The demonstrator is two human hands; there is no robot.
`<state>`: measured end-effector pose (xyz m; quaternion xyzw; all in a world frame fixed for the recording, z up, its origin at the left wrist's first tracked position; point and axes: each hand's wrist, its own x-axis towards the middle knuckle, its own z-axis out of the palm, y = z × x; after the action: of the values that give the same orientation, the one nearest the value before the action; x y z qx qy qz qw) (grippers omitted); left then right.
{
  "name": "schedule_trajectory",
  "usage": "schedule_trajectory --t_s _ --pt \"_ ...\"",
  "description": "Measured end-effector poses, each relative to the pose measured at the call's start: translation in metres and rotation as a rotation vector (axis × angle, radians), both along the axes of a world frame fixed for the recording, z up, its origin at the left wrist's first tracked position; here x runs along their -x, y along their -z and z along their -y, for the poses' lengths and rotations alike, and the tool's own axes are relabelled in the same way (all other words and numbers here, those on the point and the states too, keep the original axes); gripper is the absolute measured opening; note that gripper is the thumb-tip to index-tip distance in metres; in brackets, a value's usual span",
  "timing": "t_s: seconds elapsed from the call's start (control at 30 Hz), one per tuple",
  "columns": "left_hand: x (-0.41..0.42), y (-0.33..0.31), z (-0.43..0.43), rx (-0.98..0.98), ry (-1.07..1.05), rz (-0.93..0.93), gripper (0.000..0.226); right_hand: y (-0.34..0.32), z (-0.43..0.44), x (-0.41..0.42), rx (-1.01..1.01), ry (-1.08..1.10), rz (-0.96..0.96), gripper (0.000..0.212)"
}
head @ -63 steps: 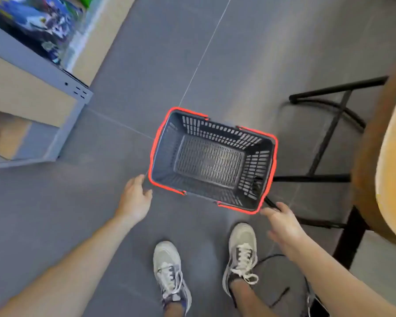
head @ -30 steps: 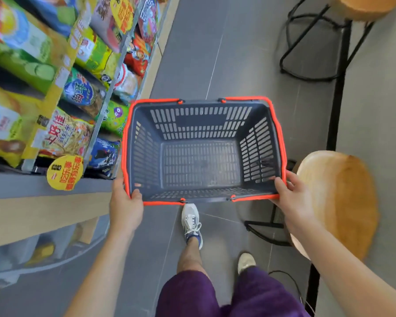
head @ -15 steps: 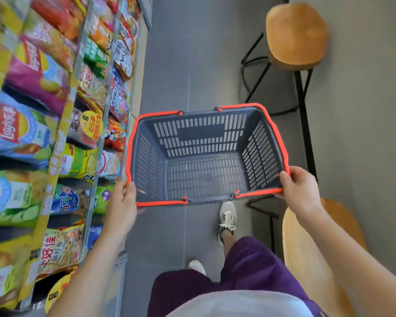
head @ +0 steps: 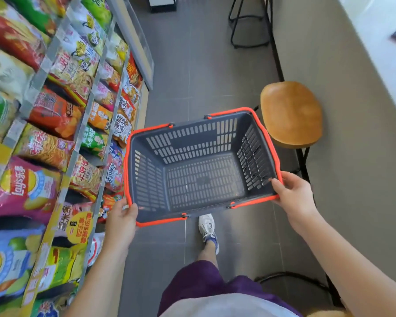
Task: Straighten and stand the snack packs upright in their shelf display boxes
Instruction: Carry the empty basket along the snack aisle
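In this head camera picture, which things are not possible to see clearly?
- Left hand: its fingertips are behind the basket wall.
- Snack packs: display boxes cannot be made out; packs at the left edge are cut off and blurred.
- Shelf price labels: too small and blurred to read.
- Stool: its legs are mostly hidden under the seat.

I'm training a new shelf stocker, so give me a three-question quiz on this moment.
1. True or false: the grey plastic basket with the orange rim is empty.
2. Which holds the basket: A. left hand only, B. right hand only, C. both?
3. What stands just beyond the basket, on the person's right side?

Key: 1 true; 2 C; 3 the round wooden stool.
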<state>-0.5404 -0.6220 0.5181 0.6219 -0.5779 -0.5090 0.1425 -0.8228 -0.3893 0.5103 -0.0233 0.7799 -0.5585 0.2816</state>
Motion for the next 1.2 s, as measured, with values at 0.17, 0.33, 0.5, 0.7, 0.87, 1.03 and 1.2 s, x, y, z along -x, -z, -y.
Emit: schedule_trajectory --t_s 0.17,0.33,0.5,0.7,0.87,1.03,1.2 --pt "0.069 0.004 0.077 -0.042 0.012 -0.039 0.031 -0.012 0.075 0.07 -0.005 0.023 -0.052 0.024" --pt "0.158 -0.009 0.153 -0.033 0.076 -0.069 0.021 -0.033 0.157 0.161 0.009 0.064 -0.075 0.024" --pt "0.235 -0.009 0.216 -0.048 0.035 -0.063 0.022 -0.032 0.228 0.249 0.034 0.009 -0.049 0.027" --pt "0.303 -0.009 0.275 -0.079 -0.072 -0.083 0.027 -0.022 0.318 0.343 -0.097 -0.163 -0.033 0.012" --pt "0.349 -0.002 0.335 -0.114 -0.204 -0.09 0.03 -0.028 0.413 0.407 -0.255 -0.34 -0.106 0.024" --pt "0.395 0.016 0.4 -0.149 -0.314 -0.084 0.032 -0.026 0.527 0.469 -0.291 -0.494 -0.066 0.032" --pt "0.433 0.032 0.468 -0.178 -0.411 -0.051 0.033 -0.032 0.643 0.52 -0.388 -0.58 -0.206 0.012"
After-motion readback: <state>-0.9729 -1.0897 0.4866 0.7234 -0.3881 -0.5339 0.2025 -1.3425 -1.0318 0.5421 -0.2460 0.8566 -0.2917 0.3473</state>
